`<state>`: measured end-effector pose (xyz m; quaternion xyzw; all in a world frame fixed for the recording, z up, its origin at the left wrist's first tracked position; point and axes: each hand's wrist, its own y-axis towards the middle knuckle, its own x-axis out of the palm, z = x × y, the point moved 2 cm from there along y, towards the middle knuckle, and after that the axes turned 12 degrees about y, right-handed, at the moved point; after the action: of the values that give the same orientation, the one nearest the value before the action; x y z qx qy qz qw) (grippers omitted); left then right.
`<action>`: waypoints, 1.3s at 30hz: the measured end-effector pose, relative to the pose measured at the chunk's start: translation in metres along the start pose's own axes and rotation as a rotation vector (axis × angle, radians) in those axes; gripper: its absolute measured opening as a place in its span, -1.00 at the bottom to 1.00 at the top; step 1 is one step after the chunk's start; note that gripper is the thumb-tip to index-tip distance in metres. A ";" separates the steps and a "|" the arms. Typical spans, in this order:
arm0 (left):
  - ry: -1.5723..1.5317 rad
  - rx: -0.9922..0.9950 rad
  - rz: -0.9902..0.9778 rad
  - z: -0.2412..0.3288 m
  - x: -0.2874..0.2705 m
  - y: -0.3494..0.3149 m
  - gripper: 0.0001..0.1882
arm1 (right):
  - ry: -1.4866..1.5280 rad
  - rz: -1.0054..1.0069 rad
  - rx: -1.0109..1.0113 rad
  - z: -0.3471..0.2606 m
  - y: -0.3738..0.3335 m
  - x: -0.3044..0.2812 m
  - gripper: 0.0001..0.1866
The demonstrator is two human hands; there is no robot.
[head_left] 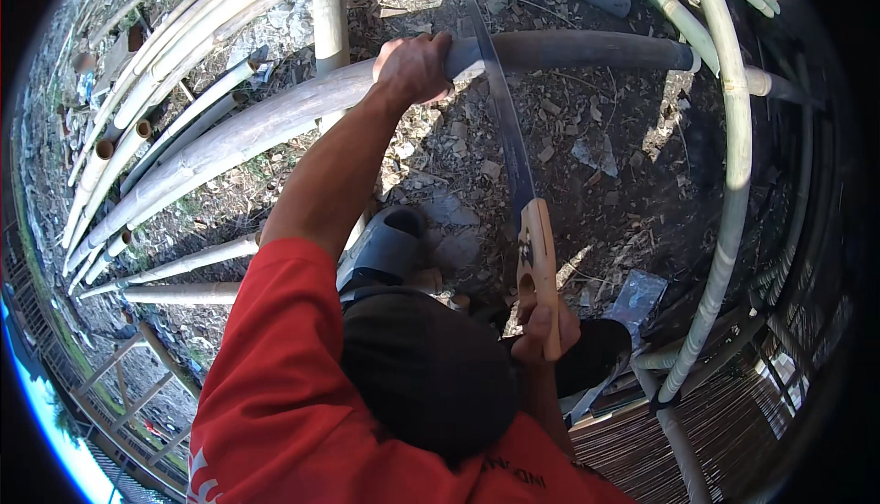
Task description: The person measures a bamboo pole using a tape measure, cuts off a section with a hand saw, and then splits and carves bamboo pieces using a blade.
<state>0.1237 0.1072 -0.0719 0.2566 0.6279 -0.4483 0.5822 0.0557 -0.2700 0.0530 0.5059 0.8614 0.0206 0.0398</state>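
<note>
Ground (642,220) outdoors, sunlit in patches, littered with chips and scraps. Long thick bamboo pole (302,105) spans the scene, left side to upper right. Bundle of thinner poles (197,37) fills upper left, more lying below it. Pale curved pole (736,147) runs down the right side, just past the thick pole's right end. 1 upright post (330,14) meets the thick pole at top. Saw (513,151): dark blade crosses the thick pole; can't tell if teeth are in contact. Clear plastic scrap (637,298) right of the saw's wooden handle. Left hand (412,69) clamped over the thick pole, just left of the blade. Right hand (547,328) wrapped around the saw handle.
</note>
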 end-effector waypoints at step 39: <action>-0.021 -0.017 -0.018 0.001 0.011 -0.011 -0.33 | -0.096 0.005 0.090 0.003 0.020 0.013 -0.66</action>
<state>0.1131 0.0991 -0.0797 0.2411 0.6279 -0.4509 0.5868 0.0667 -0.2486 0.0513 0.5097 0.8573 -0.0424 0.0585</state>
